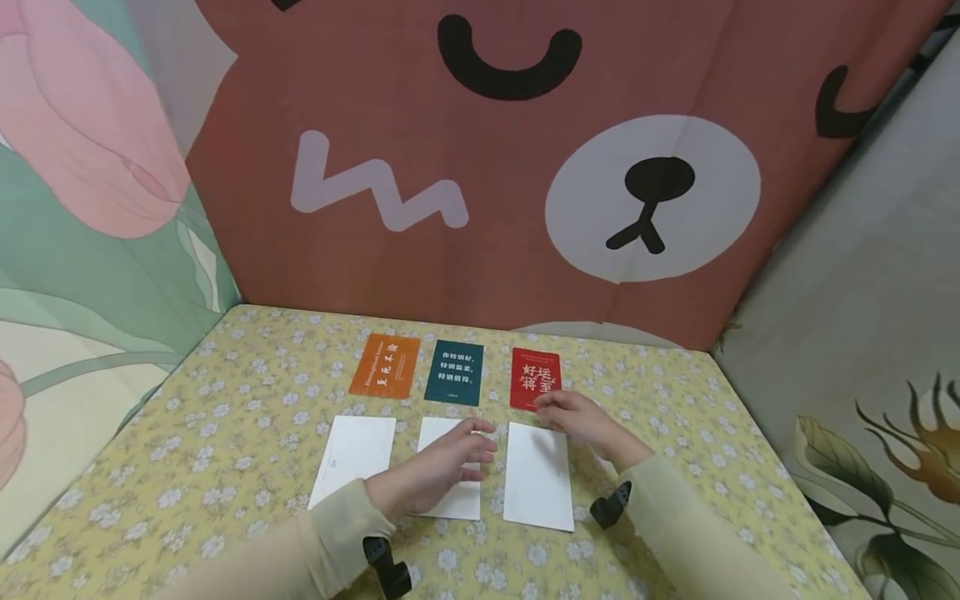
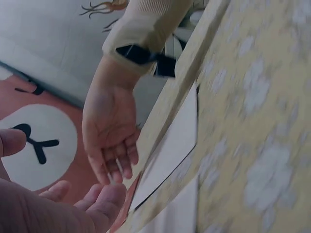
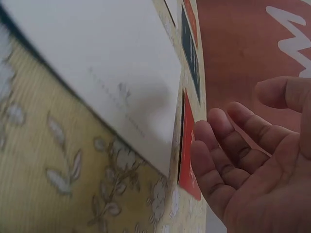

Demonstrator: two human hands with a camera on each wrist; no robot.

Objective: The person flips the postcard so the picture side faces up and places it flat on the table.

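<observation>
Three coloured cards lie in a back row: an orange card, a dark teal card and a red card, each with white lettering. In front of them is a row of white cards: a left one, a middle one and a right one. My left hand is over the middle white card, partly hiding it, its fingers loosely bent around nothing. My right hand overlaps the red card's lower right corner; in the right wrist view its fingers are relaxed and hold nothing.
The cards lie on a yellow flowered tablecloth. Behind the table hangs a brown cloth with a cartoon bear face. Patterned cloths also hang along the left and right sides. Each sleeve cuff has a black device on it.
</observation>
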